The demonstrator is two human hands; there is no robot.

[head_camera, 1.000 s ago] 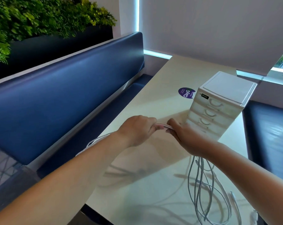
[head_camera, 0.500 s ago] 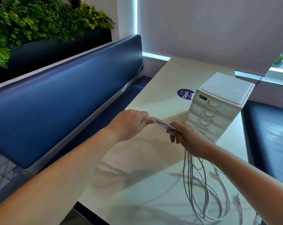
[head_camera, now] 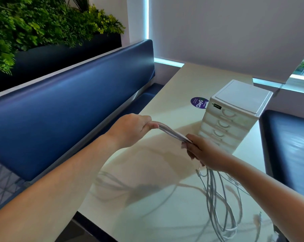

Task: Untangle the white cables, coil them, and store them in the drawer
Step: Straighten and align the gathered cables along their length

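left grip (head_camera: 132,130) clamped on the bundled white cables (head_camera: 172,133). right grip (head_camera: 202,151) curled round the same bundle, lower down and close to the drawer unit (head_camera: 235,117). since half a second earlier the two grips had drawn apart, leaving a longer straight run between them. the remaining cable hung from the right grip in loose loops onto the bench (head_camera: 174,84). judged: still straightening; no coil yet, drawers shut.

bare forearms (head_camera: 69,173), left grip (head_camera: 130,130), right grip (head_camera: 202,151)
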